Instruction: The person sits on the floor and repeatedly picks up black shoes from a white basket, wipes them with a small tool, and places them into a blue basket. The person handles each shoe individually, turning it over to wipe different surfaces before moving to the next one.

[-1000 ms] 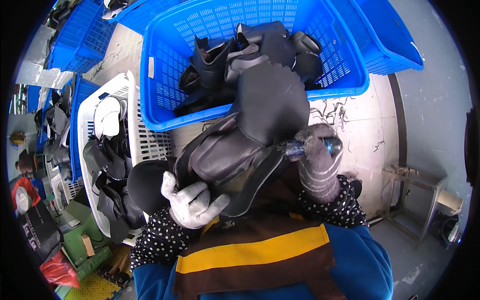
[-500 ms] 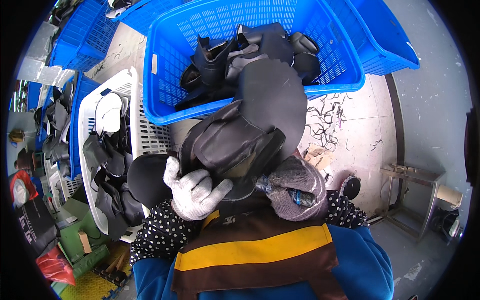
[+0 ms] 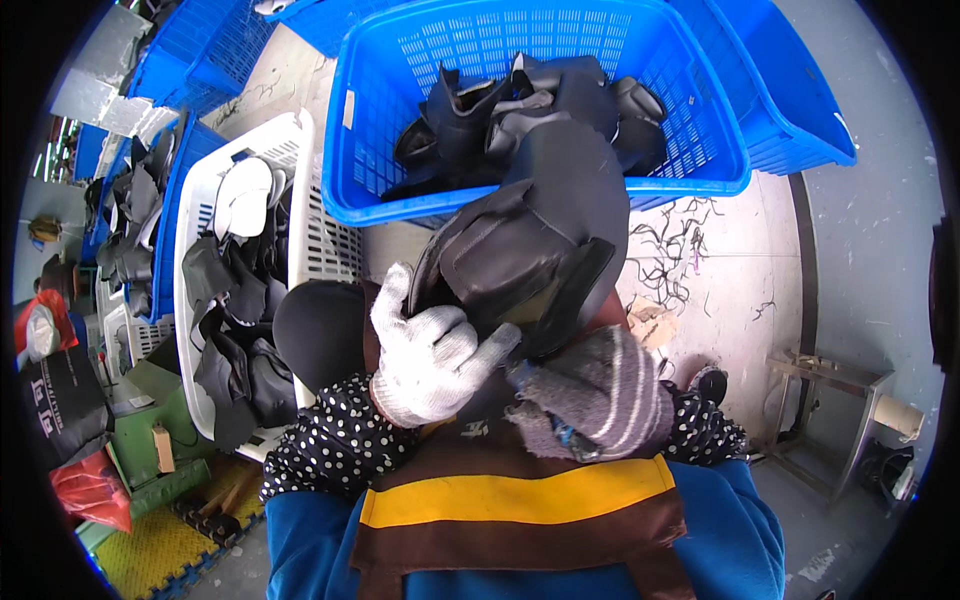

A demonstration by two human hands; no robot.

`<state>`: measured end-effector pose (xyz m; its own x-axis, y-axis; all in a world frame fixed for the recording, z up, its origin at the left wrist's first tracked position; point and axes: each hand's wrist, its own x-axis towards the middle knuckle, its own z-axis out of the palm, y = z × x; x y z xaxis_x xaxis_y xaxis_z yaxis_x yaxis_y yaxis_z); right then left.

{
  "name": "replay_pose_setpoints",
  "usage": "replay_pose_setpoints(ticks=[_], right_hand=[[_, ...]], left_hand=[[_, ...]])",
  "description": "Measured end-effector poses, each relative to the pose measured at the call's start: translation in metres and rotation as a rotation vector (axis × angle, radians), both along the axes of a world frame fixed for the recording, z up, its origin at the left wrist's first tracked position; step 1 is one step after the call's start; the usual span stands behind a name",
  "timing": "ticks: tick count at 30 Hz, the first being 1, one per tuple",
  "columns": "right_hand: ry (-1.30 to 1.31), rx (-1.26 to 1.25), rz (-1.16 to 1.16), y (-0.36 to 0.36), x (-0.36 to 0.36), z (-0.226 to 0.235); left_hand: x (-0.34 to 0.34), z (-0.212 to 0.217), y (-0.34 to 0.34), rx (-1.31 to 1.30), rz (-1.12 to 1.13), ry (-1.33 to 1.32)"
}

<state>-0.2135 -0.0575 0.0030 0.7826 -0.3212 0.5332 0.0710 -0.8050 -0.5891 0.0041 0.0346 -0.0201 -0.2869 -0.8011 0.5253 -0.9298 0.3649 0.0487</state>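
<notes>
Black shoe upper (image 3: 530,250) sits above left hand (image 3: 430,360).

left hand (image 3: 432,358) in white glove grips black boot upper (image 3: 530,250); right hand (image 3: 600,395) in grey striped glove holds it below blue basket (image 3: 400,120).

White knit work glove on the left hand (image 3: 432,360), its weave plain to see, and a grey knit glove with pale stripes on the right hand (image 3: 600,395). Both sleeves are black, dotted all over with small white spots. Down the front there's a brown apron crossed by one broad yellow band, over blue clothing.
</notes>
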Motion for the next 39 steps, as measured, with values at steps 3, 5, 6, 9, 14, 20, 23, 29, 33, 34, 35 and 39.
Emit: replay_pose_setpoints(ticks=[3,5,6,9,14,20,23,29,33,34,35,39], right_hand=[[-0.135,-0.028,0.013,-0.01,0.015,-0.003],[-0.152,-0.007,0.001,-0.019,0.018,-0.005],[-0.156,0.012,-0.006,-0.023,0.018,-0.007],[-0.149,0.105,-0.084,-0.035,0.008,-0.017],[-0.104,0.288,-0.355,-0.041,-0.017,-0.046],[-0.066,0.378,-0.484,-0.048,-0.01,-0.076],[-0.043,0.383,-0.474,-0.054,0.004,-0.085],[-0.013,0.376,-0.466,-0.057,0.025,-0.093],[0.026,0.37,-0.494,-0.053,0.041,-0.097],[0.035,0.366,-0.503,-0.052,0.045,-0.098],[0.038,0.364,-0.512,-0.052,0.048,-0.098],[0.059,0.358,-0.541,-0.049,0.056,-0.099]], left_hand=[[0.007,0.003,-0.016,0.024,0.04,0.139],[0.018,0.012,-0.027,0.07,0.128,0.301],[0.024,0.017,-0.034,0.008,0.137,0.374],[0.042,0.033,-0.063,0.221,0.357,0.825],[0.055,0.017,-0.165,0.095,0.157,1.561],[0.061,-0.019,-0.236,0.27,0.166,1.327],[0.118,-0.023,-0.204,0.388,0.054,0.986],[0.322,-0.078,-0.033,0.372,0.925,0.683],[0.392,-0.167,0.085,-0.046,1.516,1.477],[0.407,-0.185,0.107,-0.131,1.619,1.58],[0.425,-0.198,0.121,-0.355,1.724,1.52],[0.488,-0.213,0.165,-0.617,1.533,1.388]])
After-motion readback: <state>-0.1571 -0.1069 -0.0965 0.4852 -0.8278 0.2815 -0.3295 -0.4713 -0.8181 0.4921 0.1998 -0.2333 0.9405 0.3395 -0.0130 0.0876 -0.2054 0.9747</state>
